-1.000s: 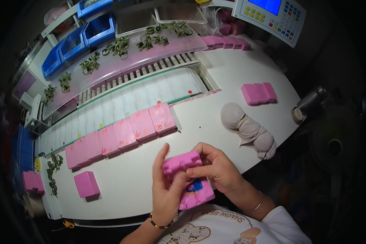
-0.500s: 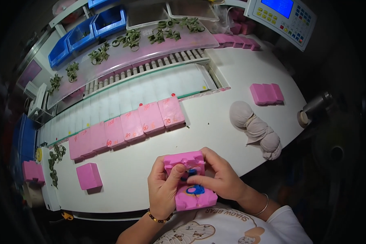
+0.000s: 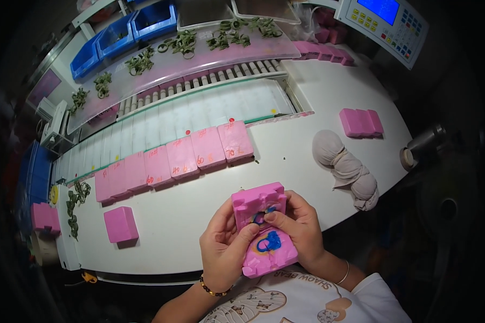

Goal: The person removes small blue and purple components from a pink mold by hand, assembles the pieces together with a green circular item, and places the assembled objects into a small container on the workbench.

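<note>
A pink rubber mold [image 3: 285, 255] is held above the near edge of the table, folded open into an upper and a lower half. Blue ring-shaped patches [image 3: 269, 242] mark its inner faces, the lower one plainly visible. My left hand [image 3: 222, 248] grips the mold's left side, thumb pressing near the fold. From the right, my right hand [image 3: 305, 230] grips it too, with its thumb against the blue patch on the upper half. Most of my fingers are hidden behind the mold. Whether a separate piece sits under the thumbs, I cannot tell.
Pink blocks [image 3: 186, 159] line the light panel's near edge. A single pink block [image 3: 120, 224] lies left; more [image 3: 361, 123] stand right, near a tied cloth bundle [image 3: 347, 164]. Green ring-shaped pieces [image 3: 186, 43] rest on a clear shelf. Blue bins [image 3: 116, 37] and a control panel [image 3: 385, 24] stand behind.
My right thumb has moved from across the fold up onto the upper half, uncovering more of the lower blue patch. Mold and hands have shifted slightly right, and the whole view has shifted a little.
</note>
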A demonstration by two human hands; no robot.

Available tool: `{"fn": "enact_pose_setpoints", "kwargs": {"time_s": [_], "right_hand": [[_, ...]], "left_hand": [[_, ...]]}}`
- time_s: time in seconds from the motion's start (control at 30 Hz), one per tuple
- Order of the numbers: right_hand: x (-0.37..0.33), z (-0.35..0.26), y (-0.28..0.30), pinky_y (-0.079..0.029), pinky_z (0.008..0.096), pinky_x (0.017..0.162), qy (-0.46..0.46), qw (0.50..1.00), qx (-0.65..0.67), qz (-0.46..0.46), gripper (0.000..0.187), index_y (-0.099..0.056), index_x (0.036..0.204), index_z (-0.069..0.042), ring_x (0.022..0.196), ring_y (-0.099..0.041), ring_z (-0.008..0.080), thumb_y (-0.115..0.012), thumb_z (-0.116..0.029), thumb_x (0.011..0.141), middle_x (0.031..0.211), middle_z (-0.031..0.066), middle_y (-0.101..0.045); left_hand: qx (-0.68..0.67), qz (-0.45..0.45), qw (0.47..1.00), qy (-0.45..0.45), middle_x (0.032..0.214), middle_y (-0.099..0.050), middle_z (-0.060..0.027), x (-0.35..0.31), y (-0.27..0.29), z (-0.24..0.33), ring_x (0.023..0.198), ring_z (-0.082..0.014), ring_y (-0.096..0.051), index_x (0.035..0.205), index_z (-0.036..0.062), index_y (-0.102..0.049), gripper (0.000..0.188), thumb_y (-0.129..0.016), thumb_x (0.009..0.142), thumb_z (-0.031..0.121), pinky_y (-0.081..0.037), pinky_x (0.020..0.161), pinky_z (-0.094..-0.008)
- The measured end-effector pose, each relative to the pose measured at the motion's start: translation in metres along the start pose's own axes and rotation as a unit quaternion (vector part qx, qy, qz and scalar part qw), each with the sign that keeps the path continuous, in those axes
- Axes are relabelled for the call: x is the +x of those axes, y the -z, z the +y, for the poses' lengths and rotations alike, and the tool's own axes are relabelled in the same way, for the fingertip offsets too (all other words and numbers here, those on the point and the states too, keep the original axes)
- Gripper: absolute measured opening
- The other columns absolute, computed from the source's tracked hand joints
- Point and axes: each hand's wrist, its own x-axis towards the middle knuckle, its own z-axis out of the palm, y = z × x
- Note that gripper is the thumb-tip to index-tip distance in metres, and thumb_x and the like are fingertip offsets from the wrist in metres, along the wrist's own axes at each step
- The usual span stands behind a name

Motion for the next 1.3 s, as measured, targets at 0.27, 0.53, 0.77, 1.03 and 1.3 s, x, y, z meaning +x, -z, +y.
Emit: {"fn": "enact_pose_setpoints", "kwargs": {"time_s": [0.27, 0.53, 0.77, 1.03, 1.3], "right_hand": [[0.005, -0.017, 0.005, -0.048, 0.0246, 0.088, -0.010, 0.994, -0.023, -0.107, 0.032, -0.053, 0.117, 0.000, 0.099, -0.057, 0.0087, -0.066, 0.002, 0.088, 0.108, 0.0053, -0.059], [0.008, -0.029, 0.002, -0.048, 0.0273, 0.091, 0.002, 0.980, -0.122, -0.160, 0.040, -0.054, 0.119, 0.000, 0.104, -0.057, 0.0105, -0.070, 0.002, 0.083, 0.107, 0.0053, -0.061], [0.016, -0.017, 0.002, -0.050, 0.0253, 0.083, -0.060, 0.969, -0.144, -0.192, 0.036, -0.057, 0.112, -0.001, 0.092, -0.061, 0.0090, -0.073, 0.000, 0.080, 0.099, 0.0045, -0.064], [0.007, -0.005, -0.003, -0.048, 0.0261, 0.066, 0.059, 0.939, -0.321, -0.112, 0.029, -0.053, 0.093, -0.001, 0.072, -0.057, 0.0092, -0.077, -0.005, 0.078, 0.079, 0.0056, -0.058], [0.013, 0.008, -0.001, -0.050, 0.0233, 0.070, 0.044, 0.989, -0.133, -0.039, 0.026, -0.052, 0.093, -0.005, 0.080, -0.058, 0.0052, -0.075, 0.001, 0.081, 0.085, 0.0006, -0.061]], "left_hand": [[-0.033, -0.003, 0.999, -0.006, 0.129, -0.056, -0.0218, -0.001, 0.006, 0.004, 0.112, -0.0203, -0.060, 0.142, -0.0088, -0.033, 0.058, -0.057, 0.089, -0.012, -0.053, 0.094, -0.0298], [-0.014, -0.008, 1.000, -0.021, 0.113, -0.062, -0.0144, -0.004, 0.009, -0.007, 0.099, -0.0146, -0.062, 0.121, -0.0061, -0.050, 0.033, -0.060, 0.090, -0.008, -0.053, 0.087, -0.0270], [0.006, 0.028, 0.999, -0.037, 0.096, -0.061, -0.0056, -0.003, 0.008, -0.013, 0.085, -0.0092, -0.059, 0.104, 0.0007, -0.053, 0.015, -0.060, 0.097, 0.012, -0.050, 0.077, -0.0245], [-0.067, 0.018, 0.996, 0.047, 0.100, -0.063, -0.0102, 0.004, 0.023, -0.010, 0.090, -0.0122, -0.062, 0.107, -0.0020, -0.053, 0.021, -0.065, 0.092, 0.005, -0.054, 0.078, -0.0265], [-0.043, -0.016, 0.999, 0.022, 0.127, -0.053, -0.0155, 0.001, 0.018, -0.004, 0.114, -0.0192, -0.057, 0.133, -0.0072, -0.042, 0.050, -0.061, 0.087, -0.009, -0.053, 0.094, -0.0303]]}}
